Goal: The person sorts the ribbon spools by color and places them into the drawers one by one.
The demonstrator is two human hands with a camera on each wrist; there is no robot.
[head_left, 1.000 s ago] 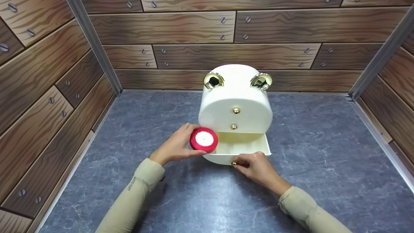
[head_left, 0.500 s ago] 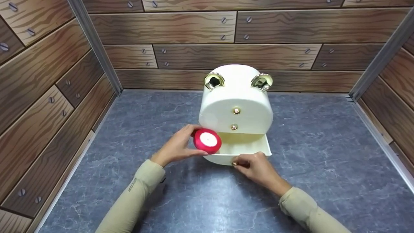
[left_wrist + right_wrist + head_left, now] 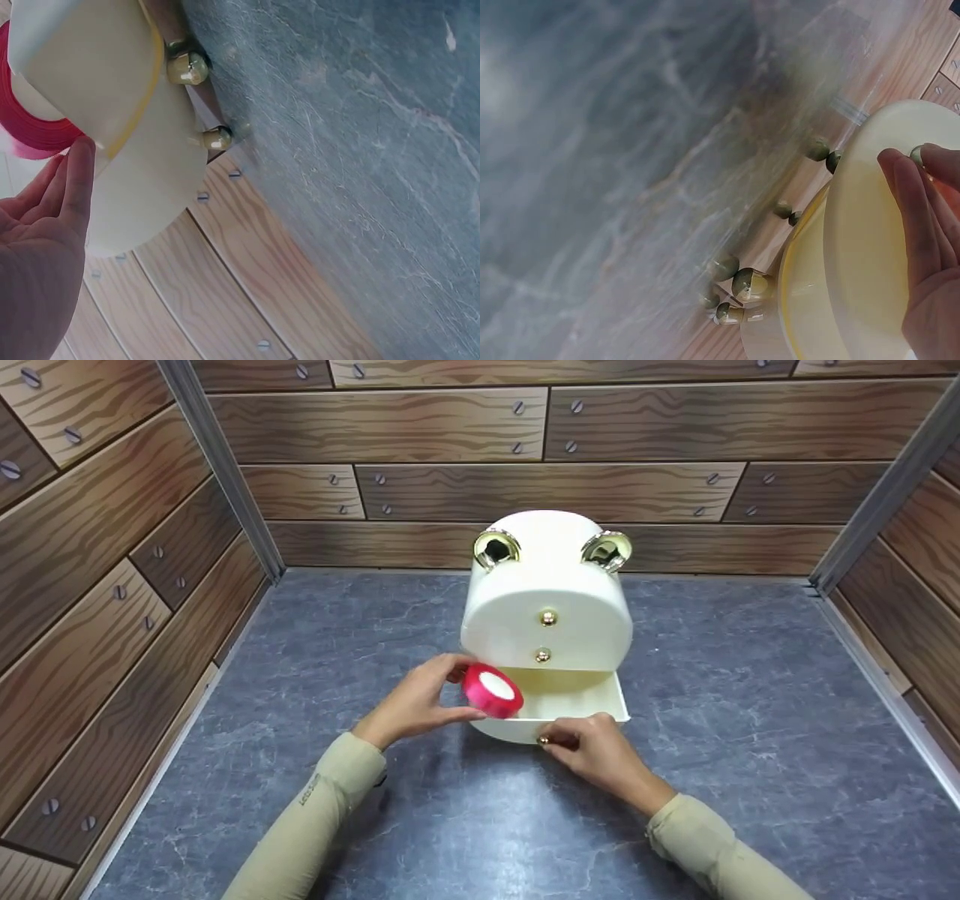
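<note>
My left hand point(image 3: 416, 699) holds a roll of red ribbon point(image 3: 491, 691) with a white centre between thumb and fingers. The roll is tilted over the left side of a pulled-out bottom drawer point(image 3: 517, 730). In the left wrist view the fingertips lie at the edge of the ribbon roll point(image 3: 46, 136). My right hand point(image 3: 596, 746) pinches the small gold knob point(image 3: 543, 740) on the drawer's front, also seen in the right wrist view as a knob point(image 3: 916, 155) between the fingers. The drawer belongs to a white rounded box point(image 3: 546, 577) with gold ear-like rings on top.
Two more gold knobs sit on the box front, an upper knob point(image 3: 548, 617) and a lower knob point(image 3: 542, 655). The box stands on a grey marbled surface point(image 3: 360, 622). Wood-patterned walls point(image 3: 450, 424) rise behind it and at both sides.
The left hand has shifted slightly right, tipping the ribbon roll so its rim shows more and bringing it further over the drawer. The right hand stays on the knob.
</note>
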